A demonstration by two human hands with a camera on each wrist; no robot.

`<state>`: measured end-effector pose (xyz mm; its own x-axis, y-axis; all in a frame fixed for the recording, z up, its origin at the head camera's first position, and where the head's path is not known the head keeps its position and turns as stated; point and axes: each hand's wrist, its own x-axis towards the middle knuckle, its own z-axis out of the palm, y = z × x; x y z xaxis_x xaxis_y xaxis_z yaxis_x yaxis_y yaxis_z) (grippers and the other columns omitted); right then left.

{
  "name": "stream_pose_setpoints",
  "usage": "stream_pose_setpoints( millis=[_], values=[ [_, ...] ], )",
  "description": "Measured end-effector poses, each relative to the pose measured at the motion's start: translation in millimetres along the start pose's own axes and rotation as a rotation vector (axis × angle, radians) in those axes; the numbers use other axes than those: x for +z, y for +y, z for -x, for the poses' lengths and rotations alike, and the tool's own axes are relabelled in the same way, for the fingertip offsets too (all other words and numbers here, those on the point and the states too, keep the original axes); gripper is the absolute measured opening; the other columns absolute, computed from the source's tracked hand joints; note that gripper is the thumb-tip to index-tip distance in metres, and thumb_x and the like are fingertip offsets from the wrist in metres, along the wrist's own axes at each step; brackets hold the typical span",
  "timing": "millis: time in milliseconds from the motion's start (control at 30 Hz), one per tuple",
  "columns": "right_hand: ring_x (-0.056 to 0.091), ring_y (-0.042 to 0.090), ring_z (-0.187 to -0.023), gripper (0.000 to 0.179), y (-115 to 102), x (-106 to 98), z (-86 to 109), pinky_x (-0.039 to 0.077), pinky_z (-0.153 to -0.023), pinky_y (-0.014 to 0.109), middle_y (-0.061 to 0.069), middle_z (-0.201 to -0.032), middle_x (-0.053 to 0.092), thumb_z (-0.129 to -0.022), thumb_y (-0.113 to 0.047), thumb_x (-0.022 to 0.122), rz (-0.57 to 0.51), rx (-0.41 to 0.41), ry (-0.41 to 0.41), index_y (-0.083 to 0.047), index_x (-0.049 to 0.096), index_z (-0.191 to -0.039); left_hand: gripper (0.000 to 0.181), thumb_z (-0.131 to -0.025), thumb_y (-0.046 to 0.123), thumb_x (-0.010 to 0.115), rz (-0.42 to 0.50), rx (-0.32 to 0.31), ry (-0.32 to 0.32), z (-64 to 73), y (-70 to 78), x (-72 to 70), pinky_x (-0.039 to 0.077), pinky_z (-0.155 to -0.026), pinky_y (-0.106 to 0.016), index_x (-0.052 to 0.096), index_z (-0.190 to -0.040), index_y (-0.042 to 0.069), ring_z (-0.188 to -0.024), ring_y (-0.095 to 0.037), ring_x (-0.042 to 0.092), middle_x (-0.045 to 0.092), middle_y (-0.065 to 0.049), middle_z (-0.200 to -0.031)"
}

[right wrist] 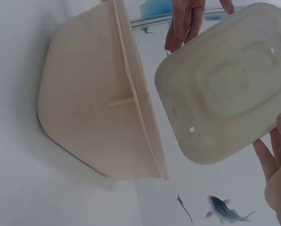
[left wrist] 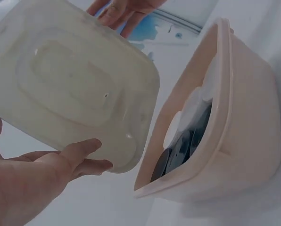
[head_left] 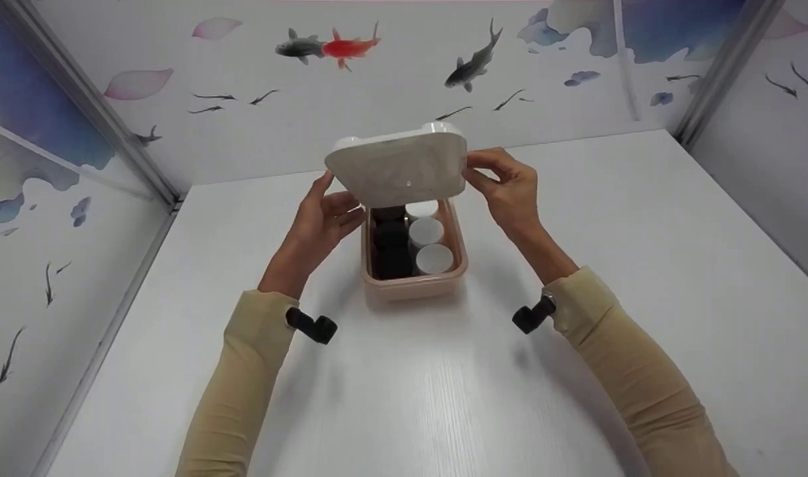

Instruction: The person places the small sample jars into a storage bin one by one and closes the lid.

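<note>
A whitish translucent lid [head_left: 404, 172] is held tilted above the far part of a pink plastic box [head_left: 413, 290]. My left hand [head_left: 314, 228] grips the lid's left edge; in the left wrist view its fingertips [left wrist: 95, 167] lie at the lid's underside. On the opposite edge, my right hand [head_left: 510, 192] pinches the lid between thumb and fingers. Inside the box stand white round-topped things [head_left: 434, 259] in a right-hand row and black ones [head_left: 394, 260] in a left-hand row. The lid hides the box's far end.
The box stands on a white table [head_left: 404, 384]. Behind the table rises a white wall [head_left: 390, 99] printed with fish and petals, and side panels [head_left: 39, 318] flank it. Small black cameras [head_left: 321, 328] sit on both sleeve cuffs.
</note>
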<state>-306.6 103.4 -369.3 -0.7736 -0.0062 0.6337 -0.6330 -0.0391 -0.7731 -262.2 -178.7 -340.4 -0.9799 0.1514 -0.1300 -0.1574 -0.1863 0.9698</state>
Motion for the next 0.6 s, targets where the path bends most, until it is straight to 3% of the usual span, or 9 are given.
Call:
stream_pose_setpoints(
  millis=[167, 333, 433, 533, 600],
  values=[
    [0.069, 0.013, -0.103, 0.023, 9, -1, 1.9, 0.059, -0.094, 0.027, -0.005, -0.100, 0.074, -0.087, 0.007, 0.072, -0.082, 0.000, 0.033, -0.008, 0.080, -0.102, 0.059, -0.108, 0.039, 0.031, 0.124, 0.015, 0.002, -4.0, -2.9, 3.9, 0.033, -0.124, -0.040, 0.046, -0.145, -0.004, -0.147, -0.031, 0.039, 0.045, -0.024, -0.153],
    [0.068, 0.013, -0.110, 0.024, 17, 3, 8.5, 0.055, -0.101, 0.027, 0.000, -0.110, 0.075, -0.091, 0.003, 0.069, -0.176, 0.122, 0.078, -0.005, 0.077, -0.112, 0.053, -0.104, 0.030, 0.028, 0.105, 0.049, 0.013, -8.3, -8.1, 8.2, 0.034, -0.123, -0.040, 0.047, -0.143, 0.000, -0.131, -0.023, 0.050, 0.050, -0.021, -0.141],
    [0.062, 0.012, -0.125, 0.028, 19, 6, 15.2, 0.049, -0.110, 0.026, 0.006, -0.129, 0.070, -0.099, -0.005, 0.060, -0.220, 0.220, 0.070, 0.000, 0.068, -0.126, 0.051, -0.103, 0.027, 0.027, 0.015, 0.071, 0.040, -10.4, -11.4, 11.9, 0.037, -0.121, -0.038, 0.047, -0.141, -0.001, -0.122, -0.017, 0.051, 0.052, -0.014, -0.132],
    [0.051, 0.018, -0.140, 0.037, 21, 7, 21.5, 0.042, -0.117, 0.028, 0.012, -0.146, 0.057, -0.106, -0.014, 0.047, -0.292, 0.286, 0.027, 0.004, 0.056, -0.137, 0.053, -0.105, 0.027, 0.026, -0.163, 0.110, 0.082, -12.3, -15.3, 13.6, 0.038, -0.120, -0.034, 0.048, -0.142, -0.002, -0.134, -0.017, 0.049, 0.053, -0.013, -0.137],
    [0.042, 0.022, -0.146, 0.044, 21, 8, 24.8, 0.036, -0.121, 0.031, 0.015, -0.152, 0.049, -0.108, -0.021, 0.039, -0.341, 0.314, -0.016, 0.004, 0.051, -0.142, 0.055, -0.106, 0.028, 0.025, -0.327, 0.153, 0.103, -13.3, -18.8, 12.3, 0.036, -0.122, -0.033, 0.047, -0.146, -0.002, -0.146, -0.018, 0.040, 0.047, -0.013, -0.151]
  ],
)
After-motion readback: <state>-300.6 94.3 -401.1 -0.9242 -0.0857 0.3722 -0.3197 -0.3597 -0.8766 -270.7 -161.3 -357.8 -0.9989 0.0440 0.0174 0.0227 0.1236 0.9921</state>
